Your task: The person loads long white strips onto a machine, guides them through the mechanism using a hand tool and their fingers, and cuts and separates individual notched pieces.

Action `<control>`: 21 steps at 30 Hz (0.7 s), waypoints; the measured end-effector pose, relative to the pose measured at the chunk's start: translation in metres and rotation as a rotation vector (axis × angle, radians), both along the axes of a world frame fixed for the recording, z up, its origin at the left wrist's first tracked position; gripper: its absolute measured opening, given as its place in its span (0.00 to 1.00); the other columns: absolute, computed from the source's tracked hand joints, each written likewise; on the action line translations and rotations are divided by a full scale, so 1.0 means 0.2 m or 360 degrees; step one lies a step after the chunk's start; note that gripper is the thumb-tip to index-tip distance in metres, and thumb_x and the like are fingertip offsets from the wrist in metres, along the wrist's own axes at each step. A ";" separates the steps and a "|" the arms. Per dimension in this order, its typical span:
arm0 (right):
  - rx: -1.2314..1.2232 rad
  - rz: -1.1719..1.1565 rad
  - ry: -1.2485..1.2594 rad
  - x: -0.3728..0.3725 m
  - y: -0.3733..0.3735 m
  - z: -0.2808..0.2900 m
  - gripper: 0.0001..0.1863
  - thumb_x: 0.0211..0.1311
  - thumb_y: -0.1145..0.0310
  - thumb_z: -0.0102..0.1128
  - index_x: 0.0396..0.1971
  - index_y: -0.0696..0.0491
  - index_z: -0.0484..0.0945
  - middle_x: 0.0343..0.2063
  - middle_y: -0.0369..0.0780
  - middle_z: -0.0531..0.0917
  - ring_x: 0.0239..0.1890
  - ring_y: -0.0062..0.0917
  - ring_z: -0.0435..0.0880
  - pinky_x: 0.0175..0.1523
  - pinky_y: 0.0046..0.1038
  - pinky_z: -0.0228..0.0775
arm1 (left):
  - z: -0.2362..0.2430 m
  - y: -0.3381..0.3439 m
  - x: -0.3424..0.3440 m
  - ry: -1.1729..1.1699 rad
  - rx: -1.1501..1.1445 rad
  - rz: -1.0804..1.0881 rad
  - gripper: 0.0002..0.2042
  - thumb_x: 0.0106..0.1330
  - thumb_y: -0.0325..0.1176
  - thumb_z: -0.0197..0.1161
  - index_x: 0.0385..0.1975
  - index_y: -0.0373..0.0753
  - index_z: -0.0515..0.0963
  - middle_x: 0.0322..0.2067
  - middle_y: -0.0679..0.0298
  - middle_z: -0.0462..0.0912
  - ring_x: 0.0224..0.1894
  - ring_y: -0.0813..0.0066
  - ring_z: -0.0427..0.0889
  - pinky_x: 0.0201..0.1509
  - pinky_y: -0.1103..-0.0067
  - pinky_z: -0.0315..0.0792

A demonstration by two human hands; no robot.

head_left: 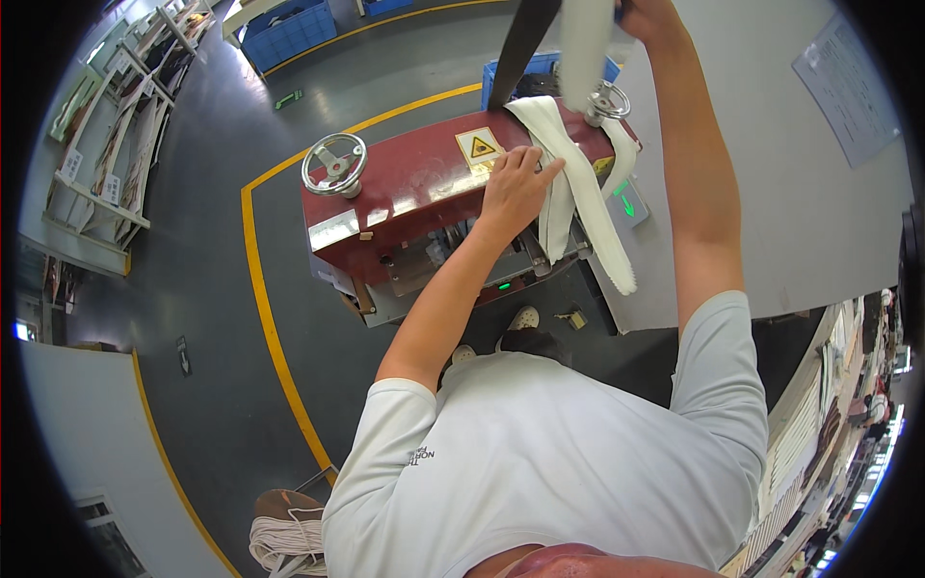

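A dark red machine (409,170) with a rounded top stands in front of me. My left hand (517,191) lies on that top beside a yellow warning label (479,146), thumb held apart from the fingers and against the edge of a white fabric strip (585,188). The strip drapes over the machine's front in long loose lengths. My right arm reaches far up; my right hand (647,17) is at the top edge beside a hanging white roll or tube (584,58), its fingers mostly cut off. A dark band (525,53) slants down left of the roll.
Chrome handwheels sit at the machine's left end (334,165) and right end (607,102). A grey table (790,222) adjoins on the right. Blue crates (289,37) stand at the back. Shelving (106,144) lines the left. Coiled white cord (286,541) lies at lower left.
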State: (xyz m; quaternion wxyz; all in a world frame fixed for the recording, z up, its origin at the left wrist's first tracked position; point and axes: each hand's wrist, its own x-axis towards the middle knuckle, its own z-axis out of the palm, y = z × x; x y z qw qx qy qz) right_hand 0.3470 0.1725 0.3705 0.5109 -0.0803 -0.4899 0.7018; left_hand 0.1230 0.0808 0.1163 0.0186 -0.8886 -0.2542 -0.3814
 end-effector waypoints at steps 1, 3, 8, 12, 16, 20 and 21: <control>-0.0003 -0.0010 0.0007 -0.03 -0.04 0.08 0.18 0.63 0.72 0.52 0.53 0.57 0.69 0.16 0.28 0.70 0.14 0.10 0.65 0.18 0.14 0.63 | 0.00 0.00 0.00 0.0007 -0.0003 -0.0010 0.23 0.50 0.27 0.61 0.48 0.53 0.75 0.42 0.65 0.72 0.49 0.67 0.71 0.52 0.71 0.65; -0.0335 -0.0141 0.0400 -0.18 -0.19 0.26 0.20 0.65 0.71 0.51 0.56 0.56 0.68 0.16 0.26 0.67 0.13 0.09 0.59 0.17 0.13 0.58 | 0.01 -0.01 -0.03 -0.0105 -0.0043 -0.0022 0.20 0.50 0.26 0.57 0.45 0.51 0.77 0.40 0.64 0.73 0.48 0.66 0.72 0.51 0.72 0.64; 0.0274 -0.1172 -0.0133 -0.18 -0.56 0.13 0.11 0.65 0.66 0.52 0.43 0.55 0.74 0.15 0.26 0.69 0.12 0.08 0.59 0.16 0.12 0.53 | 0.05 0.01 -0.02 -0.0229 -0.0470 -0.0230 0.16 0.58 0.27 0.58 0.47 0.43 0.76 0.46 0.59 0.74 0.50 0.63 0.73 0.55 0.69 0.67; 0.0163 -0.1018 -0.0740 -0.44 -1.01 -0.35 0.33 0.60 0.65 0.57 0.63 0.59 0.58 0.18 0.27 0.70 0.13 0.07 0.61 0.16 0.12 0.49 | 0.15 -0.04 -0.15 -0.1446 -0.2638 -0.0861 0.29 0.71 0.53 0.42 0.57 0.30 0.66 0.54 0.52 0.73 0.55 0.63 0.73 0.60 0.71 0.67; -0.0452 -0.0646 -0.1233 -0.40 -1.38 -0.85 0.34 0.54 0.72 0.59 0.63 0.57 0.60 0.16 0.26 0.68 0.13 0.08 0.61 0.19 0.13 0.52 | 0.27 -0.14 -0.27 -0.1901 -0.3022 -0.1640 0.28 0.71 0.50 0.42 0.60 0.31 0.61 0.51 0.50 0.75 0.51 0.61 0.76 0.58 0.68 0.69; -0.0873 -0.0533 -0.1449 -0.42 -1.63 -1.17 0.30 0.55 0.71 0.59 0.59 0.57 0.64 0.19 0.27 0.72 0.14 0.08 0.63 0.18 0.13 0.53 | 0.19 -0.15 -0.30 -0.2034 -0.2781 -0.1246 0.18 0.69 0.35 0.48 0.57 0.35 0.64 0.49 0.51 0.77 0.50 0.64 0.78 0.54 0.69 0.73; -0.1037 -0.0486 -0.1542 -0.41 -1.67 -1.23 0.28 0.55 0.70 0.60 0.57 0.58 0.66 0.20 0.27 0.74 0.15 0.08 0.63 0.18 0.14 0.54 | 0.19 -0.16 -0.29 -0.2034 -0.2804 -0.1234 0.18 0.69 0.35 0.48 0.57 0.35 0.64 0.49 0.51 0.77 0.50 0.64 0.78 0.54 0.69 0.73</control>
